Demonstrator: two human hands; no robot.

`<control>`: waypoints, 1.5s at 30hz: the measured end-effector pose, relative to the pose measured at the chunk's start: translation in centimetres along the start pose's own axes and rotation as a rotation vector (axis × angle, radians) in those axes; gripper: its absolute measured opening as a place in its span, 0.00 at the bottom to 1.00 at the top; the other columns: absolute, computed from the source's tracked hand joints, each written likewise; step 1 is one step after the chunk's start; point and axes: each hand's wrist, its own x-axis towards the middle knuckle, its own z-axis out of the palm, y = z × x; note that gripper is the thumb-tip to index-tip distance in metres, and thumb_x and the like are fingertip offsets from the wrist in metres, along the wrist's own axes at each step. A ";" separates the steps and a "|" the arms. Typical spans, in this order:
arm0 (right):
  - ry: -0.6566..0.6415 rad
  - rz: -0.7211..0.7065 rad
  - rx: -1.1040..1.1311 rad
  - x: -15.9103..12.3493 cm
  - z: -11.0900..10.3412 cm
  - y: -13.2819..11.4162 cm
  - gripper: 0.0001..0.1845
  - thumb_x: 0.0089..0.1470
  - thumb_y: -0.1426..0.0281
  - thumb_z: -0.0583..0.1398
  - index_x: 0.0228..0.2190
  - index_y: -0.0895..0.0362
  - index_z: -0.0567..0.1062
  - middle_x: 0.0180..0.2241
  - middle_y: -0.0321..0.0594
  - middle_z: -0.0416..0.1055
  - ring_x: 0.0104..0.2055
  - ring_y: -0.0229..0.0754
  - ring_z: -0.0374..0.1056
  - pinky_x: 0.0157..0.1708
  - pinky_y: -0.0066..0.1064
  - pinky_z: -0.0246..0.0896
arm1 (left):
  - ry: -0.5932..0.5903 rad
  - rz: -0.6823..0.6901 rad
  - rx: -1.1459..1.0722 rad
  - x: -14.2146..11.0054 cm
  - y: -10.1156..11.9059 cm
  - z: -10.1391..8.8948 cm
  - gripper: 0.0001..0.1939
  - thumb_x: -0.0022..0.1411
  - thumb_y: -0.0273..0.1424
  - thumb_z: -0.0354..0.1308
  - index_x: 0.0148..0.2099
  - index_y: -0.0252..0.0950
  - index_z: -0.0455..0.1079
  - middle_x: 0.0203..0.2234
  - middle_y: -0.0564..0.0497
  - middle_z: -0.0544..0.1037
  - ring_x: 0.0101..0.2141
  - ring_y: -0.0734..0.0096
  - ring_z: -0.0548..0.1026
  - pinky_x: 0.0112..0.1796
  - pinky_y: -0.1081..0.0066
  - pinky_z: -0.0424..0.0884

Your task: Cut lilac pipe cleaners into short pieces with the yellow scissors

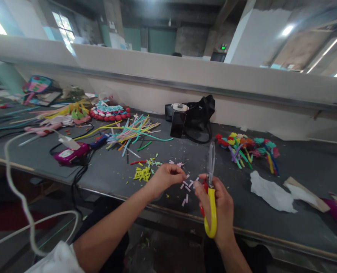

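My right hand point(222, 204) is wrapped round a pair of scissors point(212, 212) with yellow and red handles, its blades pointing away from me over the dark table. My left hand point(168, 177) is closed in a pinch just left of the scissors; whatever its fingertips hold, if anything, is too small to make out. Short pale pink cut pieces point(188, 188) lie scattered between and below the two hands. Left of my left hand sits a small heap of yellow cut pieces point(142, 174), with some light green bits and a red strip point(138, 162) beside it.
Long coloured fuzzy stems point(137, 131) lie piled behind my left hand. A phone point(178, 124) leans by a black bag point(204, 113). Colourful fuzzy flowers point(248, 146) and crumpled white paper point(270, 191) are to the right. A purple glue gun point(72, 153) with cables lies left.
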 end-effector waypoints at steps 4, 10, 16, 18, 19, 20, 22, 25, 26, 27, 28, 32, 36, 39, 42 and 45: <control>-0.074 0.048 0.074 0.1 0.8 0.1 0.19 0.51 0.58 0.62 0.42 0.56 0.73 0.28 0.36 0.74 0.24 0.37 0.70 0.24 0.25 0.66 | -0.013 -0.033 -0.249 -0.9 1.1 0.6 0.05 0.47 0.31 0.62 0.26 0.34 0.74 0.21 0.53 0.73 0.25 0.75 0.67 0.31 0.74 0.61; -0.027 0.074 0.115 0.0 1.1 -0.1 0.18 0.50 0.60 0.62 0.42 0.56 0.72 0.28 0.35 0.72 0.23 0.36 0.69 0.24 0.25 0.65 | -0.005 -0.025 -0.112 -1.5 1.3 1.3 0.05 0.46 0.30 0.61 0.25 0.33 0.72 0.19 0.54 0.71 0.23 0.76 0.65 0.28 0.74 0.59; -0.053 0.115 0.148 0.0 1.3 0.1 0.18 0.50 0.61 0.62 0.43 0.54 0.72 0.29 0.33 0.72 0.20 0.33 0.65 0.23 0.24 0.63 | -0.070 -0.050 -0.071 -1.6 1.4 1.3 0.06 0.46 0.32 0.61 0.26 0.33 0.72 0.20 0.54 0.71 0.24 0.75 0.66 0.28 0.74 0.60; -0.035 0.140 0.171 0.0 1.3 0.0 0.18 0.50 0.61 0.62 0.42 0.55 0.72 0.28 0.34 0.72 0.20 0.33 0.64 0.21 0.23 0.62 | -0.092 -0.027 -0.035 -1.6 1.3 1.3 0.06 0.47 0.31 0.61 0.27 0.33 0.73 0.20 0.54 0.71 0.24 0.75 0.66 0.29 0.74 0.61; -0.028 0.145 0.175 0.0 1.2 -0.1 0.19 0.49 0.60 0.62 0.42 0.56 0.72 0.28 0.34 0.72 0.20 0.33 0.64 0.21 0.23 0.62 | -0.094 -0.008 -0.017 -1.7 1.3 1.3 0.06 0.47 0.31 0.61 0.27 0.33 0.73 0.20 0.54 0.71 0.24 0.75 0.66 0.29 0.74 0.61; -0.025 0.143 0.168 0.0 1.2 -0.2 0.19 0.49 0.59 0.62 0.42 0.56 0.72 0.29 0.35 0.72 0.20 0.33 0.65 0.21 0.23 0.62 | -0.091 0.004 -0.009 -1.7 1.3 1.4 0.05 0.47 0.31 0.61 0.26 0.33 0.73 0.20 0.54 0.71 0.25 0.75 0.65 0.29 0.74 0.61; -0.023 0.115 0.121 0.0 1.0 -0.3 0.19 0.50 0.58 0.62 0.42 0.56 0.72 0.29 0.35 0.73 0.21 0.34 0.66 0.22 0.24 0.63 | -0.073 -0.011 -0.064 -1.7 1.3 1.4 0.05 0.47 0.30 0.61 0.26 0.32 0.73 0.20 0.54 0.71 0.25 0.75 0.65 0.30 0.74 0.61; -0.061 0.044 0.030 -0.4 0.9 -0.3 0.18 0.53 0.57 0.60 0.42 0.55 0.73 0.30 0.36 0.74 0.23 0.35 0.69 0.25 0.25 0.65 | -0.004 -0.058 -0.302 -1.6 1.5 1.1 0.05 0.47 0.30 0.63 0.27 0.32 0.74 0.22 0.53 0.73 0.26 0.76 0.67 0.31 0.74 0.61; -0.081 0.010 0.004 -0.6 0.9 -0.2 0.17 0.54 0.58 0.59 0.42 0.55 0.73 0.31 0.36 0.74 0.25 0.36 0.70 0.27 0.24 0.65 | 0.028 -0.060 -0.397 -1.6 1.7 1.0 0.05 0.47 0.29 0.64 0.28 0.32 0.75 0.23 0.53 0.74 0.26 0.76 0.67 0.31 0.74 0.61; -0.108 -0.026 -0.022 -0.8 1.0 -0.1 0.16 0.55 0.58 0.58 0.42 0.55 0.73 0.32 0.36 0.74 0.27 0.36 0.71 0.28 0.24 0.65 | 0.059 -0.054 -0.483 -1.6 1.8 0.8 0.05 0.47 0.28 0.65 0.28 0.32 0.75 0.23 0.53 0.74 0.27 0.76 0.67 0.32 0.75 0.61; -0.136 -0.065 -0.050 -1.1 1.1 0.1 0.15 0.56 0.59 0.58 0.41 0.55 0.72 0.32 0.36 0.74 0.29 0.36 0.71 0.30 0.24 0.65 | 0.083 -0.042 -0.558 -1.6 2.0 0.6 0.05 0.47 0.28 0.65 0.29 0.33 0.75 0.23 0.53 0.73 0.27 0.76 0.67 0.32 0.75 0.61; -0.191 -0.145 -0.156 -2.4 1.8 1.1 0.16 0.58 0.58 0.57 0.41 0.56 0.71 0.32 0.37 0.75 0.30 0.38 0.71 0.33 0.26 0.64 | 0.120 0.023 -0.742 -1.6 2.5 0.2 0.03 0.48 0.26 0.65 0.29 0.33 0.74 0.22 0.54 0.71 0.27 0.77 0.67 0.34 0.74 0.62; -0.198 -0.177 -0.195 -3.1 2.4 1.9 0.16 0.58 0.59 0.56 0.43 0.56 0.72 0.31 0.37 0.75 0.28 0.38 0.71 0.30 0.26 0.64 | 0.117 0.053 -0.796 -1.7 2.3 0.2 0.02 0.50 0.26 0.64 0.28 0.33 0.73 0.25 0.53 0.71 0.29 0.76 0.67 0.35 0.73 0.62; -0.190 -0.210 -0.213 -3.2 2.5 2.0 0.16 0.58 0.60 0.55 0.42 0.56 0.73 0.30 0.37 0.75 0.27 0.38 0.71 0.29 0.26 0.64 | 0.111 0.069 -0.796 -1.8 2.2 0.1 0.02 0.51 0.25 0.64 0.28 0.33 0.73 0.25 0.53 0.71 0.29 0.76 0.67 0.36 0.73 0.62; -0.169 -0.235 -0.241 -3.1 2.4 1.8 0.16 0.58 0.60 0.55 0.42 0.56 0.73 0.30 0.38 0.76 0.27 0.38 0.72 0.29 0.26 0.64 | 0.117 0.075 -0.788 -1.8 2.3 0.0 0.03 0.50 0.25 0.64 0.28 0.33 0.73 0.25 0.53 0.71 0.29 0.75 0.67 0.36 0.73 0.62; -0.184 -0.226 -0.250 -3.1 2.4 1.6 0.15 0.59 0.60 0.55 0.41 0.55 0.73 0.30 0.36 0.75 0.26 0.37 0.72 0.28 0.25 0.63 | 0.126 0.079 -0.778 -1.9 2.4 0.0 0.03 0.50 0.25 0.65 0.28 0.34 0.73 0.24 0.53 0.71 0.29 0.75 0.67 0.36 0.72 0.61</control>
